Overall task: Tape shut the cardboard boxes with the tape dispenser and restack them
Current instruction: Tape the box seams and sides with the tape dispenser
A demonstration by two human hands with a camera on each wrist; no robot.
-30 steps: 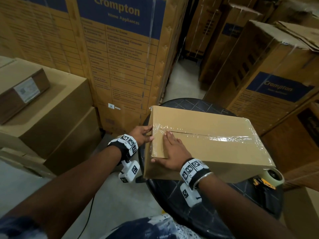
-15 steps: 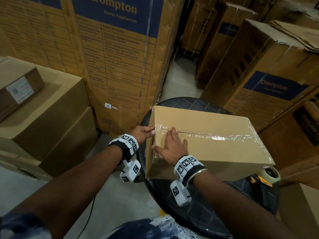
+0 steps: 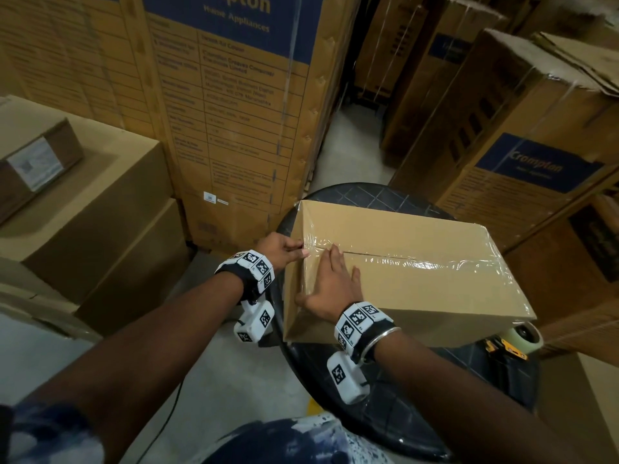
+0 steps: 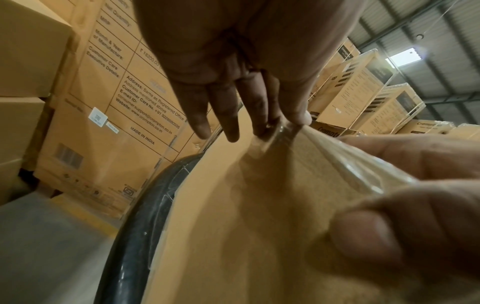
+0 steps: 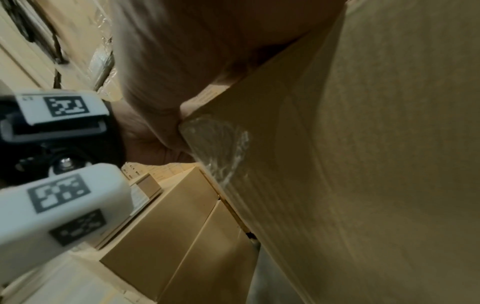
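A plain cardboard box [image 3: 418,296] lies on a round black stool [image 3: 385,416]. Clear tape [image 3: 418,262] runs along its top seam and down the left end. At the top-left edge my left hand [image 3: 294,250] pinches the tape end [image 4: 283,126] between thumb and fingertips. My right hand [image 3: 330,283] lies flat on the box top by that end, its thumb [image 4: 363,242] over the left side. The yellow and black tape dispenser [image 3: 505,346] lies on the stool behind the box's right corner, partly hidden. In the right wrist view crinkled tape [image 5: 218,144] clings to the box edge.
Plain brown boxes [image 3: 83,212] are stacked at the left. A tall printed appliance carton [image 3: 234,112] stands right behind the stool, with more cartons [image 3: 519,145] at the right. Grey floor [image 3: 351,142] shows between them and under my arms.
My right hand has slid a little toward the box's left end, its fingertips now close to the left fingers. The left hand stays at the corner.
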